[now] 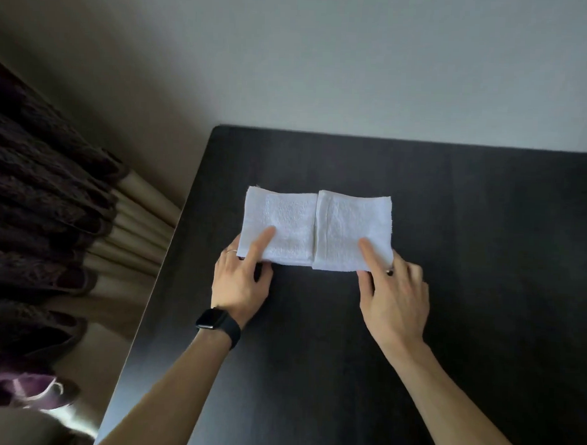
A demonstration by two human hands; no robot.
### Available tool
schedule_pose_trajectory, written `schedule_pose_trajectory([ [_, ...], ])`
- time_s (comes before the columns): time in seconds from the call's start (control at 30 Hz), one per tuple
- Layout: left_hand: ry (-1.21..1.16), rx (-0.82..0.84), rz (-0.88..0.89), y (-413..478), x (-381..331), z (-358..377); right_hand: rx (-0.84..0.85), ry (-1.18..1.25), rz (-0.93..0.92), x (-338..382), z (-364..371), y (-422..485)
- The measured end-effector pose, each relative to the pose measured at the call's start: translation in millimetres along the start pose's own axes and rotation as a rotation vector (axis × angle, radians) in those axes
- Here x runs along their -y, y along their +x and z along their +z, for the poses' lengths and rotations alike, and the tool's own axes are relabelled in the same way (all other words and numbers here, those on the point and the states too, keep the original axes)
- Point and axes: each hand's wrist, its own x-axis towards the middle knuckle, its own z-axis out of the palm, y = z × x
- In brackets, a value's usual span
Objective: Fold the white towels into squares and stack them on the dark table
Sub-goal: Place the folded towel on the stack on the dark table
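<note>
White terry cloth, the towels lie flat on the dark desk (484,235) as a left square (279,221) and a right square (352,227). They sit side by side and touch along a middle seam, where the right one's edge stands a little higher. Together they make a band whose long axis runs left to right across the person, directly ahead of both hands.

The left hand (240,283) is at the near outer corner of the left square and the right hand (396,302) mirrors it on the right square, so neither is nearer. The hands are well apart. Each has its forefinger laid straight on the cloth and its thumb at the near edge, but I cannot tell whether the thumbs are tucked under to pinch.

Stacking would likely mean carrying one square sideways over the seam onto the other. A black watch (217,321) is on the left wrist, and dark curtains (53,214) hang to the left.
</note>
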Motion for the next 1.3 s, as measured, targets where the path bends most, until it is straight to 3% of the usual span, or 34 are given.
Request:
schedule_pose_trajectory([
  [0.43, 0.042, 0.122, -0.022, 174.1, 63.8, -21.7, 0.046, -0.052, 0.124, 86.9, 42.0, 145.4],
  [0.83, 0.016, 0.126, -0.005, 202.8, 67.7, -20.5, 0.094, -0.061, 0.154, 100.5, 39.4, 175.5],
  [1.17, 0.043, 0.263, 0.052, 219.0, 68.2, -42.0, 0.328, 0.036, 0.13, 100.0, 9.0, 183.7],
  [1.3, 0.074, 0.269, 0.005, 214.4, 55.9, -58.5, 0.321, 0.075, 0.074, 94.9, -8.3, 180.0],
])
